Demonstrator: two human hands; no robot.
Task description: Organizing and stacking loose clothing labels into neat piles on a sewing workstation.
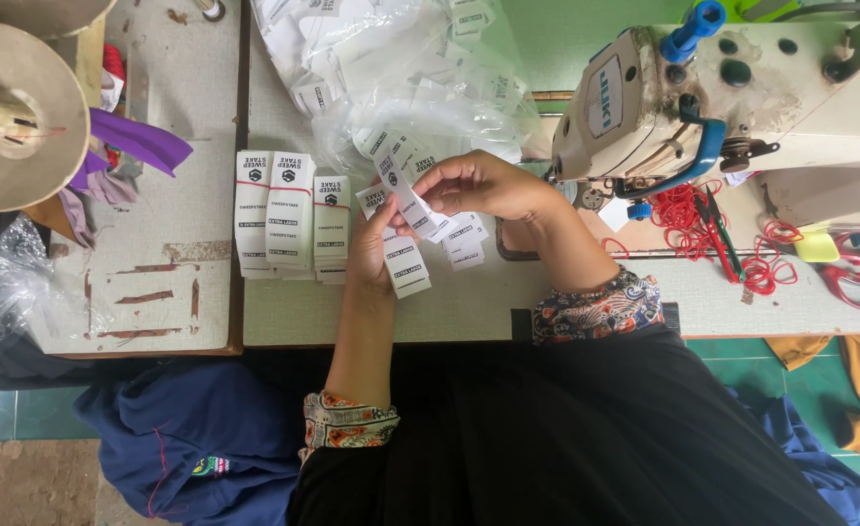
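Mid-frame: sorting labels; left hand (376, 255) clamps white label stack (406, 268), right hand (479, 185) fingers pinch one label (401, 190); next needs clean peel-off w/o fanning stack

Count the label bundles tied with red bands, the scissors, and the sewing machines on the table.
Label bundles: 3
Scissors: 1
Sewing machines: 1
Total: 5

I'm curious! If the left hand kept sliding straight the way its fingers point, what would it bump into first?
Probably the clear plastic bag of labels. The left hand points up the table past the label it is pinching; height is hard to judge.
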